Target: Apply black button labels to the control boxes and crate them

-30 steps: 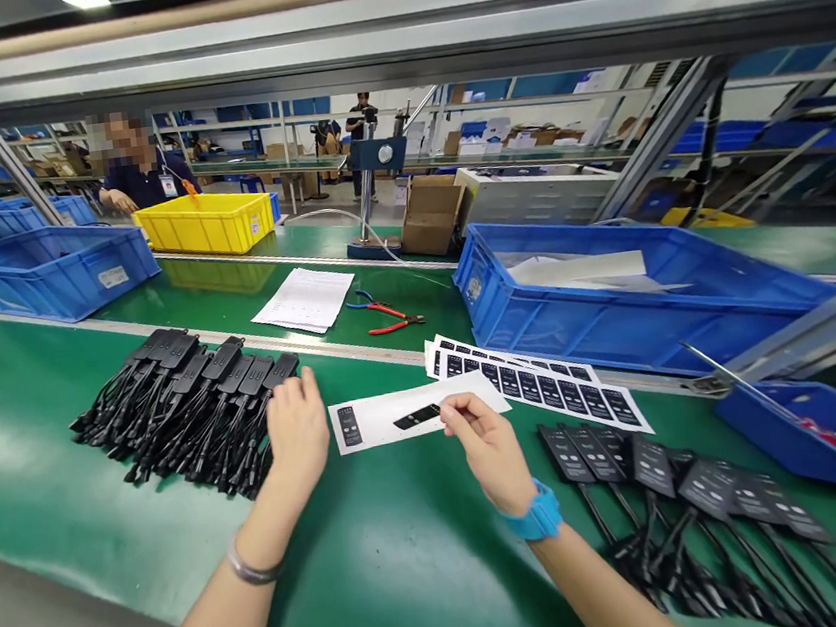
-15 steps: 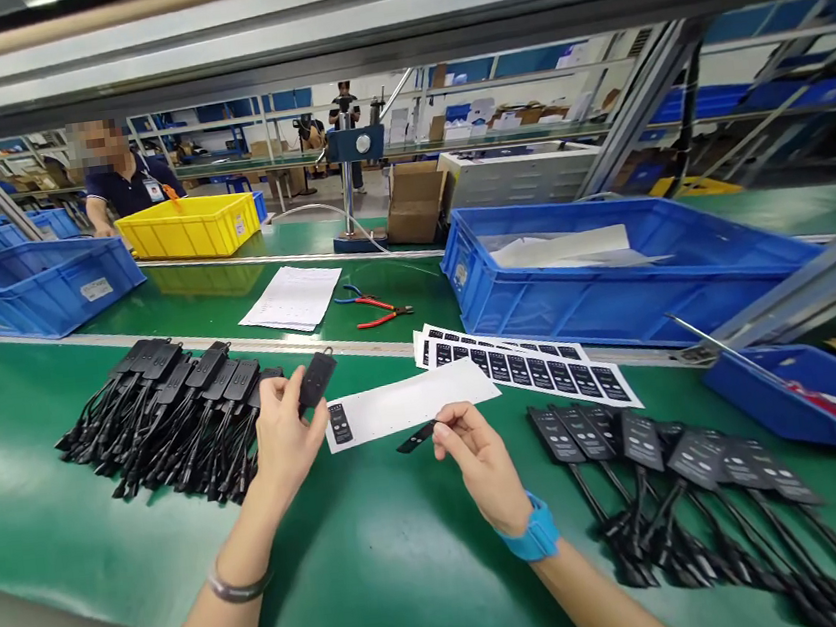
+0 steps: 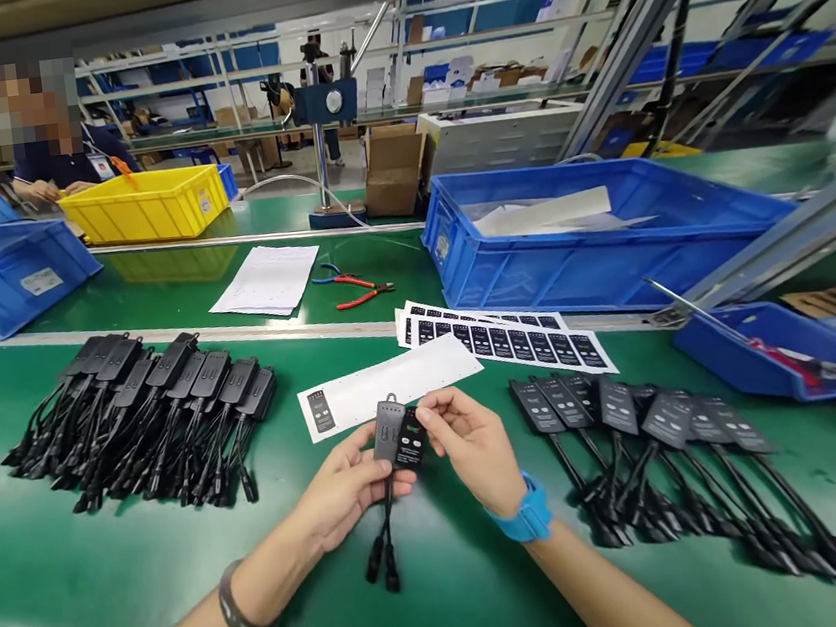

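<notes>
My left hand (image 3: 353, 482) is closed around a small black controller box (image 3: 390, 435) with a hanging loop on top and two short cables dangling below. Between the fingertips of my right hand (image 3: 470, 438) is a black printed sticker (image 3: 409, 442), held right beside the box. Whether sticker and box touch, I cannot tell. Behind my hands lies a white label sheet (image 3: 388, 382) with one black sticker at its left end. On the left is a pile of controller boxes without printed fronts (image 3: 176, 381); to the right, several labelled boxes (image 3: 667, 416) lie with cables toward me.
Full label sheets (image 3: 518, 337) lie in front of a big blue bin (image 3: 600, 262). Pliers (image 3: 361, 285) and papers (image 3: 267, 278) are farther back. A small blue tray (image 3: 777, 353) holds tools at right. Across the bench, a person (image 3: 68, 157) stands by a yellow bin (image 3: 145, 206).
My left hand has brought the controller box from beside the left pile to the middle. My right hand has raised and turned the sticker next to it. The view has tilted down slightly.
</notes>
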### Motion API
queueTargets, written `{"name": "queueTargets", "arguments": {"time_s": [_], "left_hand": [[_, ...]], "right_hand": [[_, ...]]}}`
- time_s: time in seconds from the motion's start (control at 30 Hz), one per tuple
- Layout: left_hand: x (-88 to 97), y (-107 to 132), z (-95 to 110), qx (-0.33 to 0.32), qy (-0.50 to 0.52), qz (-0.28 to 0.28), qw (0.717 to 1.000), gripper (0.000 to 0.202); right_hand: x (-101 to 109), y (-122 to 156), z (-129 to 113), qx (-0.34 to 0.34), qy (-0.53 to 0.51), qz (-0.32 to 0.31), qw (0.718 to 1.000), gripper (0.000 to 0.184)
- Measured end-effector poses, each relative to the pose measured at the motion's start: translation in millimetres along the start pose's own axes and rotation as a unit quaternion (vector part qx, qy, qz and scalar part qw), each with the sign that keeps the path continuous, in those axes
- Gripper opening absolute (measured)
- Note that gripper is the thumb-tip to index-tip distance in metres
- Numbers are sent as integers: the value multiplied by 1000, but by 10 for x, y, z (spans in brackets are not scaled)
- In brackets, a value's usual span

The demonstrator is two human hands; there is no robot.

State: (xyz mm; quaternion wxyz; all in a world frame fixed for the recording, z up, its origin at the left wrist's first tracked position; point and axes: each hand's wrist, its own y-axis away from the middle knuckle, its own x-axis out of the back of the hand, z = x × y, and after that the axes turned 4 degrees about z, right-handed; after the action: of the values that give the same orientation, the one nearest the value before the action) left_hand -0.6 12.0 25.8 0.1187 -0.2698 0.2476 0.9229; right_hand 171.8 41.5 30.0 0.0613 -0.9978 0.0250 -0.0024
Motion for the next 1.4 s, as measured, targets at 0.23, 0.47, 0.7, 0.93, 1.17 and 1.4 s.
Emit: {"name": "queueTargets", "arguments": {"time_s": [0.23, 0.47, 0.7, 0.93, 1.17, 1.4], "left_hand": [[-45, 14, -108, -12, -62, -31, 998, 53], [-38, 16, -103, -15, -77, -52, 996, 54], [-43, 15, -121, -16, -93, -55, 994, 49], [-44, 15, -139, -39, -118, -57, 991, 51], [-48, 30, -125, -64, -149, -63, 985, 55], [-52, 48, -130, -77, -169, -60, 981, 50]], "right_hand": [[-30, 28, 0, 19, 37, -2, 999, 17], [-35, 56, -45, 4, 52, -11, 999, 15], [-43, 65, -50, -20, 54, -5, 998, 15], [-54, 76, -46, -16, 61, 8, 998, 13], [-68, 94, -40, 7, 73, 30, 997, 13], [-63, 105, -35, 8, 80, 26, 996, 13]]}}
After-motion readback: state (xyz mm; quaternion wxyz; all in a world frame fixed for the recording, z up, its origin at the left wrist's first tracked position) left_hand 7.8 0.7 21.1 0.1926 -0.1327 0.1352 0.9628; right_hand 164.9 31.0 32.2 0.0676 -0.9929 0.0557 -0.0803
